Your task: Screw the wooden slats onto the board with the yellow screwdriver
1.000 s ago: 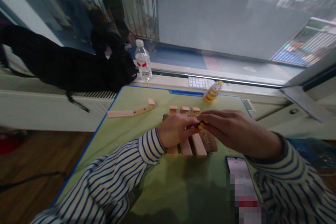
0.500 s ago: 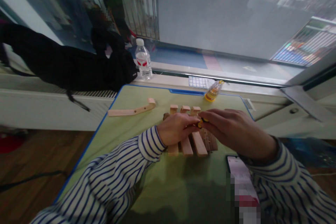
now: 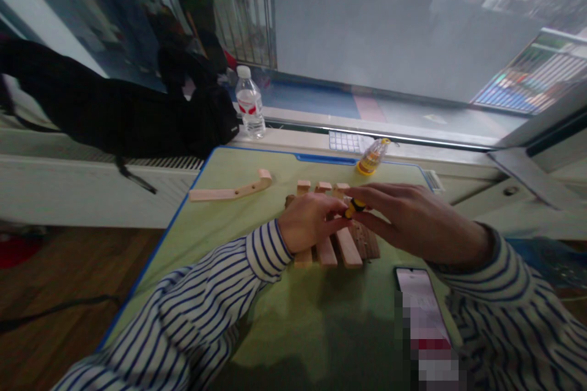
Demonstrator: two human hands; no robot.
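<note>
My right hand (image 3: 408, 220) pinches a small yellow-and-black tool (image 3: 355, 206) between thumb and fingers; it resembles a short screwdriver, though its tip is hidden. My left hand (image 3: 309, 220) reaches in from the other side, thumb and forefinger closed at the tool's lower end. Both hands hover over a wooden assembly: three pale bars (image 3: 349, 249) lying side by side, with brown ridged wood (image 3: 368, 241) showing at the right. The left hand covers much of it. A separate curved wooden piece (image 3: 224, 193) with dark holes lies at the table's far left.
The green table (image 3: 275, 330) has a blue rim. A phone (image 3: 419, 287) lies near my right forearm. At the back edge stands a clear bottle with a yellow base (image 3: 372, 159). A water bottle (image 3: 251, 107) and a black bag (image 3: 151, 113) occupy the window sill.
My right hand has turned and shifted slightly right and up, showing more of the yellow-and-black tool. The left hand has barely moved, and the wooden pieces stay in place.
</note>
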